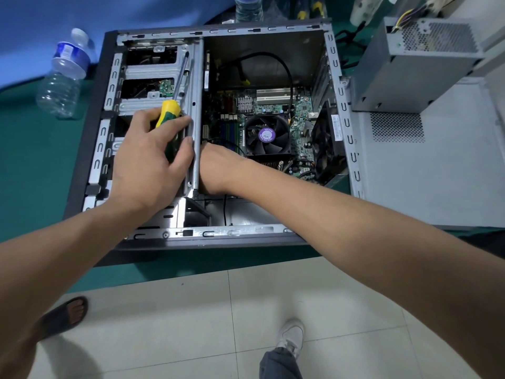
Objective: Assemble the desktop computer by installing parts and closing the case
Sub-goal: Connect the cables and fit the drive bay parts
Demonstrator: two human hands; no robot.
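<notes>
**Head view: screwdriver held in left hand, right hand reaching into case**

Left hand [149, 157] is curled around the green-and-yellow screwdriver [170, 116]; the handle is gripped by fingers and thumb, and the metal shaft runs up and away from the hand over the drive cage [153, 75]. Thumb side is pressed near the vertical metal rail [197, 110] dividing cage from motherboard bay.

Right hand [218, 170] is placed just right of that rail, low inside the computer case [338, 110], beside the left hand with the rail between them. Its fingers are hidden behind the rail and knuckles, so whether anything is pinched cannot be told. A thin black cable [232, 147] passes just above the right hand.

CPU fan [267, 135] with purple label is seen just up-right of the right hand, on the motherboard [300, 105]. A looped black cable [284, 67] is seen farther up from both hands.

Power supply unit [418, 64] is sitting outside the case, well right of the right hand, on a grey side panel [426, 173]. A plastic water bottle [64, 77] is lying up-left of the left hand, on the green mat [35, 165].
</notes>
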